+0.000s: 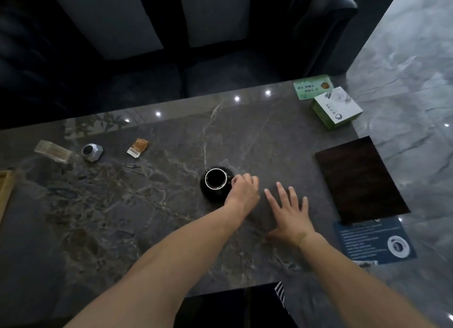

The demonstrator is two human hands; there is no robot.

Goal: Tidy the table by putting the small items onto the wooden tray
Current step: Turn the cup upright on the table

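A dark marble worktop [152,205] stands before a black sofa [147,58] on a glossy grey floor [416,58], with the wooden tray [6,192] only just showing at the far left edge. The left hand [244,190] has its fingers curled against the right side of the black jar [215,183], though a firm grip cannot be confirmed, while the right hand [289,212] lies spread flat beside it. The jar looks round and slick, so a full wrap below its white rim should hold best, and the carry leftwards is long, passing near the orange packet [138,147], grey cap [92,152] and clear wrapper [52,151].

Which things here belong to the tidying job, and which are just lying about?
Job: wooden tray, black pot, grey hexagonal cap, orange sachet, clear packet, left hand at the pot, right hand.

Lying about: green-and-white box, green leaflet, dark mat, blue card.
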